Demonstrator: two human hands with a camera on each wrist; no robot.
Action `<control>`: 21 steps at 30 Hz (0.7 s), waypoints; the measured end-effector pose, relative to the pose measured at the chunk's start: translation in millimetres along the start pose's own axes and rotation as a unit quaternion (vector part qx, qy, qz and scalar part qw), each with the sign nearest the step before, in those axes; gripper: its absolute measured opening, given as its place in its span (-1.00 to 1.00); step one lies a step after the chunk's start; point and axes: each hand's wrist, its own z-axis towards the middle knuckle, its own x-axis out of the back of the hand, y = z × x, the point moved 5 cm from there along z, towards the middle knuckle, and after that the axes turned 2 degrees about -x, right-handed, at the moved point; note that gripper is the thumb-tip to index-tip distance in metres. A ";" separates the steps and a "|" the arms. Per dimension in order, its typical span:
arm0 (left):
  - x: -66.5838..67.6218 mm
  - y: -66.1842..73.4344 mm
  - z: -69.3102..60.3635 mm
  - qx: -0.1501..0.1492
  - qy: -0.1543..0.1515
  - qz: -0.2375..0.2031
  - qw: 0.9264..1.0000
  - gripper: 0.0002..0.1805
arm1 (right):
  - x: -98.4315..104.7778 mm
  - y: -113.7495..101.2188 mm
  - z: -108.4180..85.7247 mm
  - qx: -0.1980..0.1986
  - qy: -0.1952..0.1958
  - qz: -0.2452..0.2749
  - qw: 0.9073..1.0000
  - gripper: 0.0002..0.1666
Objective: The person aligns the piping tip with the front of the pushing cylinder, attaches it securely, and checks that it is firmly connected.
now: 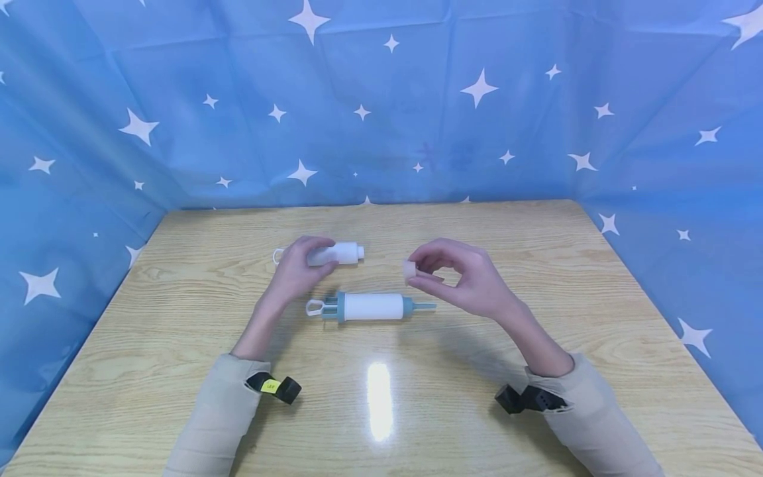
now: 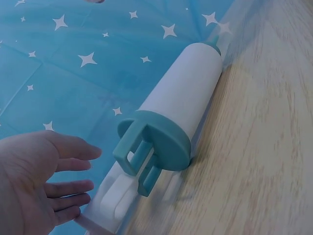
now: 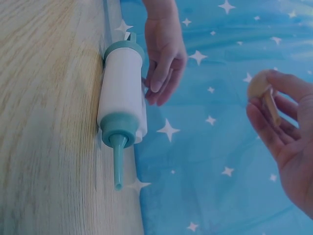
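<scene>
My left hand is over a white tube with a ring at its left end and a narrow neck at its right. In the left wrist view, its fingers are loosely bent with a visible gap to the thumb and nothing held. My right hand pinches a small pale cap-like piece between thumb and fingertips, above the table. In the right wrist view that piece looks rounded, with a thin strip beside it. Between the hands and nearer me lies a white and teal syringe, its nozzle pointing right.
The wooden table reflects a bright light in front of the syringe. A blue star-patterned curtain encloses its back and sides. Black wrist cameras sit at both beige sleeves.
</scene>
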 end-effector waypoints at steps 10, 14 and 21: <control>0.8 -2.9 -0.8 0.011 -0.004 0.028 1.000 -0.52 | -0.7 -0.7 -0.7 0.000 0.002 -0.004 1.000 -0.51; 1.3 -4.5 -0.7 0.004 0.000 0.056 0.998 -0.51 | -0.9 -0.4 -0.9 -0.004 0.001 -0.004 1.000 -0.53; 2.1 -6.9 -0.6 0.004 0.002 0.086 0.996 -0.50 | -1.0 1.2 -1.1 -0.007 -0.002 -0.002 1.000 -0.55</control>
